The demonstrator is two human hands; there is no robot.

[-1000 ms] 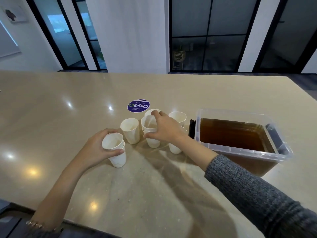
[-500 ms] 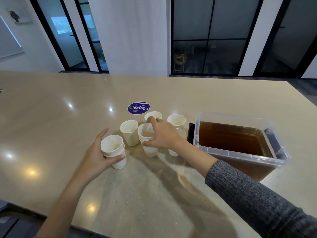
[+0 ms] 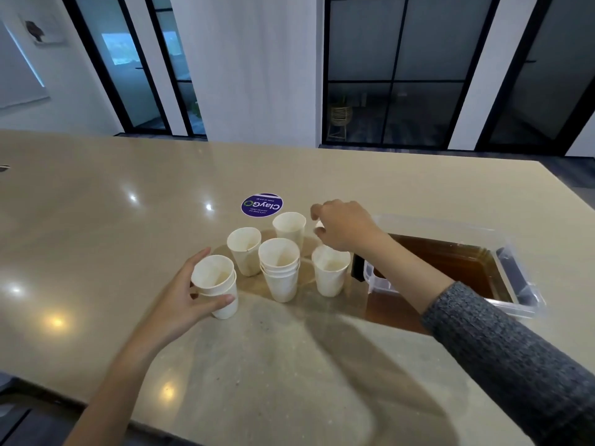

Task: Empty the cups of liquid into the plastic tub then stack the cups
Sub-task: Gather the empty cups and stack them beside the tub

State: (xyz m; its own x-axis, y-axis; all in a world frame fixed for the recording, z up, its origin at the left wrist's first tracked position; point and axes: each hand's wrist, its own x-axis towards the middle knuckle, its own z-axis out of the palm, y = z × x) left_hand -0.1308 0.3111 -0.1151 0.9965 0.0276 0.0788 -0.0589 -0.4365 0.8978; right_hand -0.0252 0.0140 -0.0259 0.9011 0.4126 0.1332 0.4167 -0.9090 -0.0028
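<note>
Left hand (image 3: 180, 300), lower left of centre, grips the pair (image 3: 216, 286), two nested cups upright on the table (image 3: 96, 220), thumb on the near side and fingers round the far side. Just right of it and a little farther back stands a lone cup (image 3: 244, 251), upright, looks empty. Right of that is the stack (image 3: 279, 268), three or four cups nested, upright, mouth up. Behind the stack is the back cup (image 3: 289, 228), near the purple sticker (image 3: 262, 204).

Right hand (image 3: 343, 225) hovers at frame centre-right with fingers curled loosely; a bit of white shows at the fingertips, maybe the rim of a hidden cup, but whether the grip has closed on anything cannot be told. Just below it stands the near cup (image 3: 331, 270), upright and free, beside the tub (image 3: 521, 284), which holds brown liquid.

Key relation, as a judgement: the stack lies to the right of and slightly behind the left grip, axis vertical. The left hand is nearer to it, so the pair would lift and drop straight down into it. Emptying looks done; stacking is partway.
</note>
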